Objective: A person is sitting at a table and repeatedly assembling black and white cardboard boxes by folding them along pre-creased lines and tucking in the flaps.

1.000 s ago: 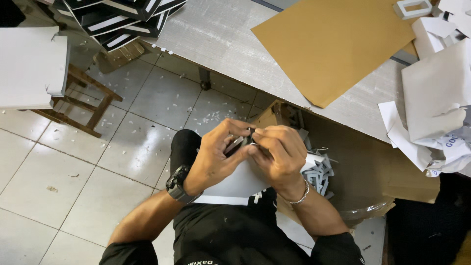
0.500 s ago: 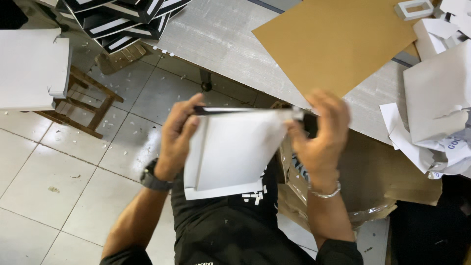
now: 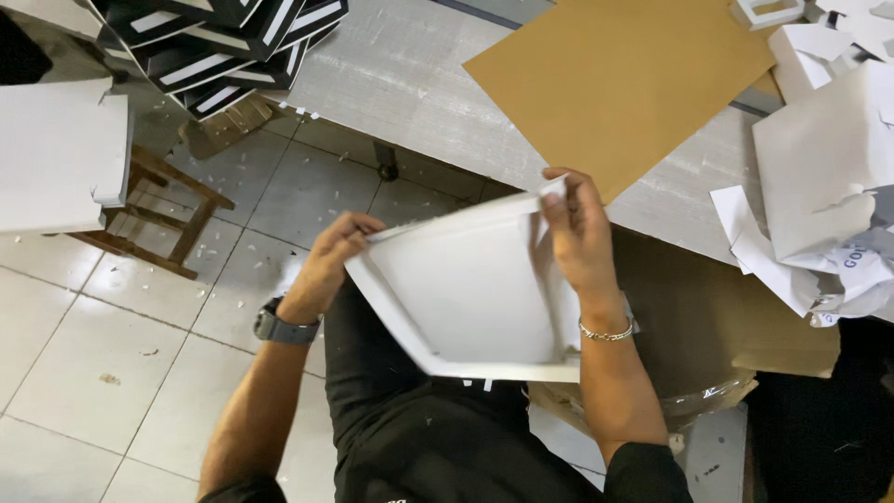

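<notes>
Head view: the person holds a white cardboard tray (image 3: 470, 293) with shallow folded-up walls, open side up and tilted, above the lap at centre frame. The left hand (image 3: 331, 256) grips the tray's corner at 9 o'clock, fingers curled over the wall; a dark wristwatch (image 3: 279, 328) sits on that wrist. The right hand (image 3: 575, 228) pinches the tray's top corner at 1 o'clock, fingers closed on the raised wall edge; a silver bracelet (image 3: 607, 331) circles that wrist. Beyond the hands, at 12 o'clock, lies a grey table (image 3: 410, 84) bearing a flat brown cardboard sheet (image 3: 619, 79); the right hand's fingertips appear just beside this sheet's near corner. At 3 o'clock, loose white paper pieces (image 3: 819, 186) are heaped on the table edge. At 11 o'clock, a stack of black-and-white boxes (image 3: 223, 42) overhangs the table corner. At 9 o'clock, a white box (image 3: 56, 154) rests on a wooden stool (image 3: 154, 219) standing on the tiled floor (image 3: 112, 373), which carries scattered small white scraps.
</notes>
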